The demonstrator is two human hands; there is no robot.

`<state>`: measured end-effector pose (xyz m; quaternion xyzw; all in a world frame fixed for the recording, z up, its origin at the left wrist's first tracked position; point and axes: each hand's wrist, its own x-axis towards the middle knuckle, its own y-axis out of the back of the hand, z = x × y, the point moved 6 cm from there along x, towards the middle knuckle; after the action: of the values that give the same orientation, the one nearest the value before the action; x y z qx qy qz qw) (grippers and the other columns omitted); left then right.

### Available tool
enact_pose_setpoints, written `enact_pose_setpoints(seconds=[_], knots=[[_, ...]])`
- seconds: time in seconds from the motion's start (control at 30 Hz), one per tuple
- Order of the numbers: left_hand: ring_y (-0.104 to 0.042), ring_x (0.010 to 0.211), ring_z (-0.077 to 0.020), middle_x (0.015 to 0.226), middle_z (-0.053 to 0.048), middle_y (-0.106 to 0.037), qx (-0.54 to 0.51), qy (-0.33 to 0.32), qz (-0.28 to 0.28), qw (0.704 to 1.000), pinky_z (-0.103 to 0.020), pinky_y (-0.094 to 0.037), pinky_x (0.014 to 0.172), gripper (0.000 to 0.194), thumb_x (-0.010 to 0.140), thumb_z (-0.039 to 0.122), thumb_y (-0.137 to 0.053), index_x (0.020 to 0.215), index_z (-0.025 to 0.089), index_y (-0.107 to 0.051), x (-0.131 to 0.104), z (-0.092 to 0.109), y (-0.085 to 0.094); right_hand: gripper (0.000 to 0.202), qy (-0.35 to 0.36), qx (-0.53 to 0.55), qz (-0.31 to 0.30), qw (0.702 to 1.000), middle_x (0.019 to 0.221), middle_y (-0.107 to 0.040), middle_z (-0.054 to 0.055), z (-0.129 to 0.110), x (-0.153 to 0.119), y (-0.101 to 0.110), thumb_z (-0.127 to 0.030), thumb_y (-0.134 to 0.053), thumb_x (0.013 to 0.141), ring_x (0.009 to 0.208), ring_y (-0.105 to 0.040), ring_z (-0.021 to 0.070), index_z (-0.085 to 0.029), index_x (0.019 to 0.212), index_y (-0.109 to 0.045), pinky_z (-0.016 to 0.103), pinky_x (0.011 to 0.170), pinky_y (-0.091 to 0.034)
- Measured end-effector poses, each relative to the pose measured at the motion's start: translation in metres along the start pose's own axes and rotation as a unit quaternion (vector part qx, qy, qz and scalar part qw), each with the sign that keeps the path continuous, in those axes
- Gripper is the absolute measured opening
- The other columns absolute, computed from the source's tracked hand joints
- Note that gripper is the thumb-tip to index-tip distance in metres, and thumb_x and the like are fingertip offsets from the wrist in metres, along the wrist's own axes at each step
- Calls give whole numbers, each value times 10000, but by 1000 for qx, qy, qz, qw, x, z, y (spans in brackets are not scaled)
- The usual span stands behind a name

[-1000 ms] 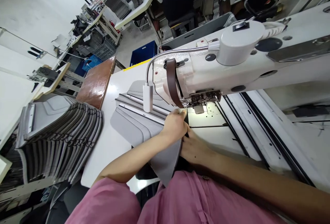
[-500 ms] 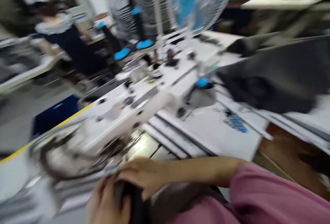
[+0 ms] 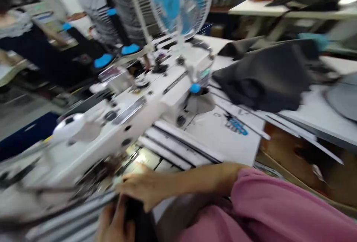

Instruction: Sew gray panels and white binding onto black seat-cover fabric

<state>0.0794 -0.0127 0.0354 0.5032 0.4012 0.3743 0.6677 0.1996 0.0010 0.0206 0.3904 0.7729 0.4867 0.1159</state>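
Observation:
A white sewing machine (image 3: 152, 112) stretches across the middle, its needle end at the lower left smeared by motion. Right beside that end, my right hand (image 3: 146, 186) bends over the top edge of a dark piece of cloth (image 3: 139, 219), gripping it. My left hand (image 3: 114, 223) pinches the same cloth from the near side, with its thumb against the cloth. The two hands almost touch. Part of the cloth drops out of view at the bottom edge, and blur hides the fingertips.
A blue and white fan (image 3: 178, 4) stands behind the machine. Dark cloth (image 3: 259, 74) is heaped on the table at right, near a blue-handled tool (image 3: 237, 126). Long pale strips (image 3: 304, 134) jut past the table edge. Another person (image 3: 30, 48) sits at far left.
The view has swung to the right, so the machine, fan and other person appear further left. Both hands keep hold of the dark cloth beside the machine.

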Motion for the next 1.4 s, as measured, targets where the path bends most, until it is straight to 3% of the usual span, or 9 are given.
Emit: enact_pose_setpoints(seconds=[0.1, 0.23, 0.37, 0.53, 0.73, 0.97, 1.07, 1.23, 1.4], knots=[[-577, 1037, -255, 1197, -144, -475, 10, 30, -23, 999, -416, -490, 935, 518, 815, 137, -377, 1325, 179, -460, -14, 10, 4, 946, -53, 58, 13, 997, 1381, -458, 166, -1, -3, 0, -276, -719, 626, 1320, -347, 285, -94, 1416, -233, 476, 1072, -281], [-562, 1053, -239, 1198, -128, -485, -24, 28, -57, 998, -371, -482, 947, 619, 714, 92, -476, 1326, 174, -424, 5, 6, 9, 809, -73, 36, 53, 995, 1361, -495, 150, -3, -5, -11, -114, -575, 663, 1329, -353, 280, -111, 1414, -274, 561, 1122, -147], [-578, 1006, -229, 1131, -97, -572, -110, 35, -105, 988, -355, -479, 931, 531, 665, 89, -496, 1192, 150, -527, 18, -9, 17, 339, 22, -118, 115, 986, 1140, -636, 229, -46, -24, -28, -63, -432, 802, 1147, -560, 285, -49, 1098, -595, 451, 1000, -413], [-560, 1024, -221, 1113, -96, -599, -185, 28, -132, 973, -318, -450, 945, 519, 700, 71, -448, 1201, 129, -571, 18, -1, 23, 286, 117, -228, 113, 960, 930, -675, 299, -89, -36, -49, -122, -446, 800, 889, -678, 330, 19, 912, -669, 434, 749, -556], [-571, 999, -237, 1124, -135, -528, -156, 88, -122, 976, -339, -461, 924, 616, 751, 61, -410, 1363, 120, -440, 18, 7, 13, 305, 122, -222, 128, 959, 946, -675, 294, -81, -28, -42, -121, -462, 784, 930, -665, 360, 32, 923, -687, 443, 759, -556], [-589, 936, -243, 1105, -137, -538, -108, 102, -95, 984, -352, -488, 862, 455, 726, 50, -419, 1158, 127, -535, 45, 2, 17, 306, 112, -185, 107, 971, 1038, -661, 278, -68, -23, -40, -144, -478, 818, 1063, -602, 373, 11, 992, -677, 502, 897, -488], [-563, 989, -246, 1047, -116, -567, -101, 83, -46, 990, -341, -477, 884, 374, 709, 40, -427, 1042, 145, -561, 53, -2, 19, 316, 105, -178, 101, 973, 1083, -641, 285, -61, -18, -41, -151, -490, 824, 1109, -573, 370, 15, 1025, -667, 507, 955, -447], [-542, 941, -212, 988, -93, -530, -138, 92, 26, 986, -316, -479, 890, 437, 722, 69, -452, 1138, 153, -558, 36, 0, 13, 312, 102, -187, 113, 970, 983, -668, 279, -68, -23, -43, -125, -541, 783, 1018, -613, 367, 36, 1016, -671, 521, 936, -451], [-471, 1049, -268, 1133, -146, -454, -81, 114, -20, 990, -385, -455, 948, 729, 684, 109, -512, 1398, 102, -360, 12, 15, 5, 247, 125, -198, 147, 961, 873, -696, 228, -86, -34, -48, -57, -500, 754, 888, -659, 334, -29, 877, -712, 501, 826, -509]])
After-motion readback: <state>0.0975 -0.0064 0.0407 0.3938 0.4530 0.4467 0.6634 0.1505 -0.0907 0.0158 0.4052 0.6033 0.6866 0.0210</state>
